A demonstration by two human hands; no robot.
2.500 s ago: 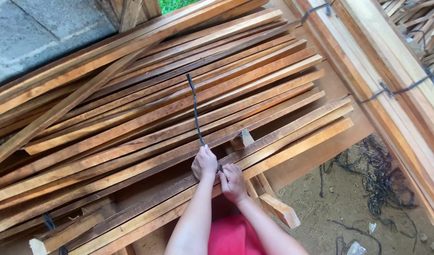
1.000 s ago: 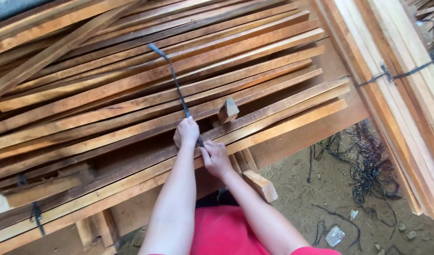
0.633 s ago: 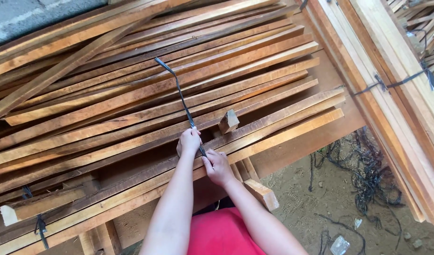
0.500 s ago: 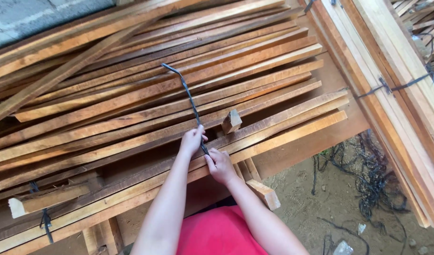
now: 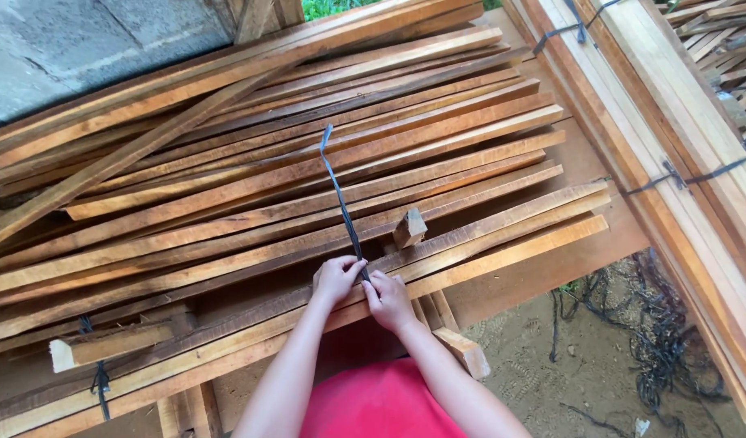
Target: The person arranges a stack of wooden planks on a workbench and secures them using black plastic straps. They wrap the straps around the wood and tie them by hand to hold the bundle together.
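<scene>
At the near edge of a stack of long reddish-brown wooden slats (image 5: 292, 195), the left hand (image 5: 334, 280) and the right hand (image 5: 388, 300) meet side by side, both closed around the lower end of a dark flat strap (image 5: 339, 195). The strap runs up from the fingers across the top of the slats, its free end kinked and lifted slightly off the wood. It looks thin, light and pliable yet stiff enough to hold its own bend; its narrow edges may bite the skin under a hard pull, so a pinch low down, close to the slats, seems the surest hold. The slats themselves appear rigid, rough-sawn and heavy as a bundle, lying loosely fanned and unevenly overlapped, with a short wooden block (image 5: 409, 228) resting among them just beyond the hands. To the right, a paler bundle of boards (image 5: 673, 122) is already bound with similar dark straps. Below lies sandy ground (image 5: 543, 365) strewn with discarded strap offcuts (image 5: 673, 357); a grey wall (image 5: 73, 49) stands at upper left.
</scene>
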